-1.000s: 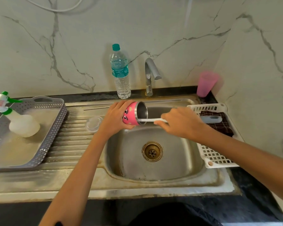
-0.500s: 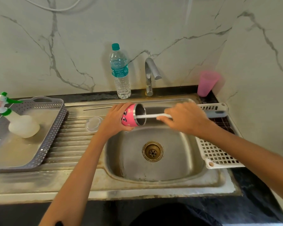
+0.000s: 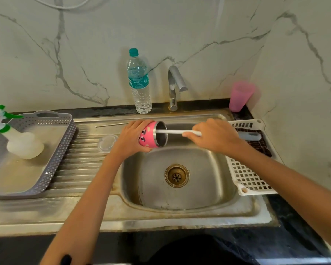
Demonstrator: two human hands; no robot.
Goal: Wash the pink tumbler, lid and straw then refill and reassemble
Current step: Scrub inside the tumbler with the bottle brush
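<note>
My left hand (image 3: 132,138) grips the pink tumbler (image 3: 148,135) on its side over the sink's back left corner, steel mouth facing right. My right hand (image 3: 216,136) holds the white handle of a bottle brush (image 3: 177,132); its far end is inside the tumbler, hidden. The clear lid (image 3: 107,143) lies flat on the ribbed drainboard, just left of my left hand. A thin metal straw (image 3: 112,124) lies along the drainboard's back edge.
A steel sink (image 3: 208,188) with a brass drain, tap (image 3: 175,87) behind it. A water bottle (image 3: 139,83) stands left of the tap, a pink cup (image 3: 240,96) in the corner. White rack (image 3: 250,180) with a cloth at right. Grey tray (image 3: 46,169) with a spray bottle (image 3: 17,140) at left.
My right hand has pulled back to the right and slightly up, drawing more of the brush handle out of the tumbler. The tumbler has risen a little toward the back of the sink.
</note>
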